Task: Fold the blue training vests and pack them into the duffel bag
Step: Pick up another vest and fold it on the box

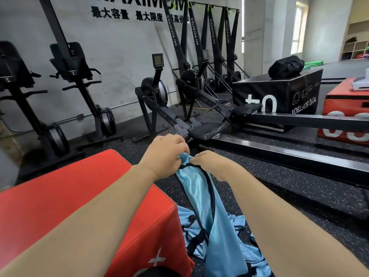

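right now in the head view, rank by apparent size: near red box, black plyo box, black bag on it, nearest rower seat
1. near red box
2. black plyo box
3. black bag and rower seat: look alike

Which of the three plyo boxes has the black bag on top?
The black box at the back right: the black bag sits on its top. The near red box and the far red box do not carry it.

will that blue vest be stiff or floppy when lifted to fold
Likely floppy: the blue vest hangs limp from where the left hand and right hand pinch its top edge. Probably light, as pinches alone hold it. Its sheen suggests slippery fabric, so folds may slide.
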